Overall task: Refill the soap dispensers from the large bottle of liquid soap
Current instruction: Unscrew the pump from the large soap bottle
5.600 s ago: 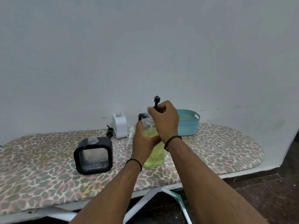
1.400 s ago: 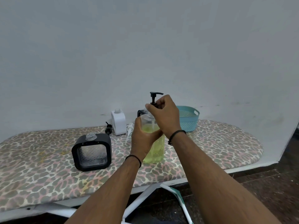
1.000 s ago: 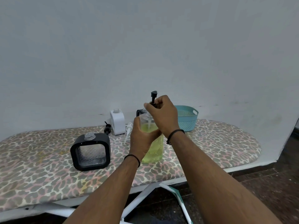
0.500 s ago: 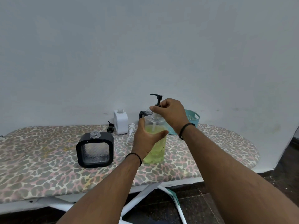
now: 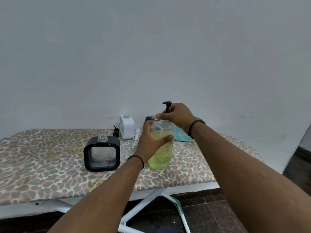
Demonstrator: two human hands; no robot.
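The large clear bottle [image 5: 162, 153] of yellow-green soap stands upright on the leopard-print board [image 5: 50, 169]. My left hand [image 5: 150, 143] grips its body from the left. My right hand [image 5: 176, 116] holds the black pump [image 5: 167, 105] at the bottle's neck, with the nozzle pointing left. A square black dispenser [image 5: 101, 154] with an open clear neck stands to the left. A white dispenser [image 5: 126, 126] without a pump stands at the back by the wall. Another black dispenser [image 5: 149, 118] is mostly hidden behind the bottle.
A loose black pump [image 5: 116, 132] and a loose white pump [image 5: 137, 134] lie beside the white dispenser. A teal basket [image 5: 182, 137] sits behind my right wrist. The board's white legs [image 5: 146, 200] stand on a dark floor, and a grey wall rises close behind.
My right hand has kept turning the black pump on the bottle's neck; its nozzle swung round and now points left. My left hand held the bottle still. The view shifted slightly.
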